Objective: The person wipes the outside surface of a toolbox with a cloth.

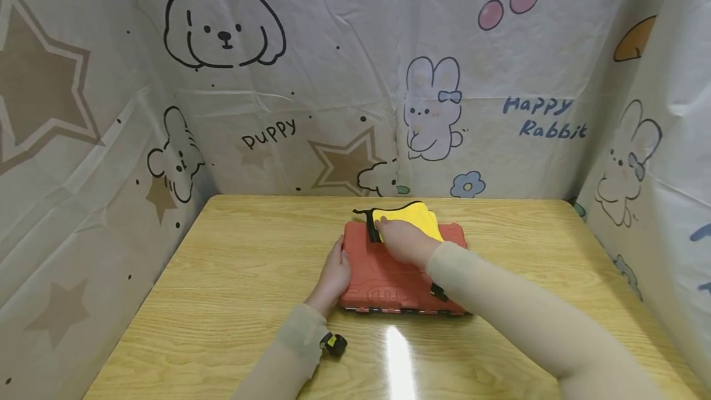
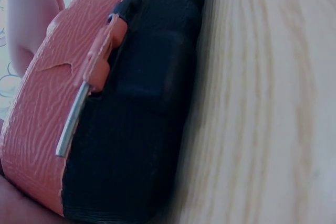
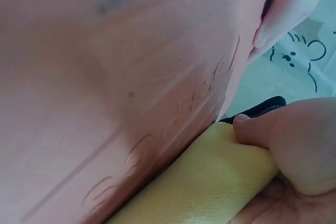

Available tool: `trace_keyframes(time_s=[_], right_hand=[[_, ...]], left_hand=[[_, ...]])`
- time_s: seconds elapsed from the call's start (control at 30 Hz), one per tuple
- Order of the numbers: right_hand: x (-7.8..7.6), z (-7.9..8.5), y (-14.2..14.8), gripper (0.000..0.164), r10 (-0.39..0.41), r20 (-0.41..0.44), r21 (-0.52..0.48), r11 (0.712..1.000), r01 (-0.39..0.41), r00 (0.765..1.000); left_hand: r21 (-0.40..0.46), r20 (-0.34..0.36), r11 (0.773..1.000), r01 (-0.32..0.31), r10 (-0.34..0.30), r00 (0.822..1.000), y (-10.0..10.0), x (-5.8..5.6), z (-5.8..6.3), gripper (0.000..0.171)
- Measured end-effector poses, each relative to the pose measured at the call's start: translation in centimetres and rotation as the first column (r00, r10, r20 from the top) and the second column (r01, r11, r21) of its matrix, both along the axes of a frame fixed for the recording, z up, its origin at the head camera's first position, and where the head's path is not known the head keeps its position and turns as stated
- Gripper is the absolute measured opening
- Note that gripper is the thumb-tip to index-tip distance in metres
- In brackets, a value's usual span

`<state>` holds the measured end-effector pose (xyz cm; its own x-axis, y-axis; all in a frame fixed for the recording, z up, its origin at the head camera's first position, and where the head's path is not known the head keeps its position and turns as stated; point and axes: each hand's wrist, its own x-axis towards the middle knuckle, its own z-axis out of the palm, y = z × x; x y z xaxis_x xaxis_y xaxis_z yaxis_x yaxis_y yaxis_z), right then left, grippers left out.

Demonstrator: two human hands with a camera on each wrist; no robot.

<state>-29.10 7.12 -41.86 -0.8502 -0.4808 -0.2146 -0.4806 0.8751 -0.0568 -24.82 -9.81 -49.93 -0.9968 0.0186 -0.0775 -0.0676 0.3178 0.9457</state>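
Observation:
A red plastic case (image 1: pixel 369 279) with a black lower half (image 2: pixel 126 166) lies on the table. My left hand (image 1: pixel 334 275) grips its left edge, the thumb along the top. Over the far part of the lid, my right hand (image 1: pixel 408 241) pinches a folded yellow cloth (image 1: pixel 419 215) with black edging. In the right wrist view, the thumb presses on the fuzzy cloth (image 3: pixel 199 177) close against the lid, which bears raised lettering. Part of the lid is hidden under my right hand and forearm. The left wrist view shows a metal hinge pin (image 2: pixel 72 121) along the case's seam.
The wooden table (image 1: pixel 239 264) stretches around the case. A small black object with a yellow-green mark (image 1: pixel 334 344) is by my left wrist. White cloth with printed cartoons (image 1: pixel 311 91) hangs at the back and both sides.

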Motion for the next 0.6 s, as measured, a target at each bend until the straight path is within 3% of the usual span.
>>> trace_keyframes(time_s=[0.43, 0.6], right_hand=[[4.4, 0.0, 0.5, 0.047, 0.094, -0.09, 0.092, 0.992, -0.086, 0.991], [6.4, -0.2, 0.9, 0.049, 0.18, -0.16, 0.174, 0.973, -0.152, 0.971]], left_hand=[[-0.004, 0.027, 1.0, -0.013, 0.013, 1.0, 0.0, 0.0, 0.0, 0.052], [-0.008, 0.042, 1.0, -0.014, 0.014, 0.999, 0.1, -0.1, 0.1, 0.053]])
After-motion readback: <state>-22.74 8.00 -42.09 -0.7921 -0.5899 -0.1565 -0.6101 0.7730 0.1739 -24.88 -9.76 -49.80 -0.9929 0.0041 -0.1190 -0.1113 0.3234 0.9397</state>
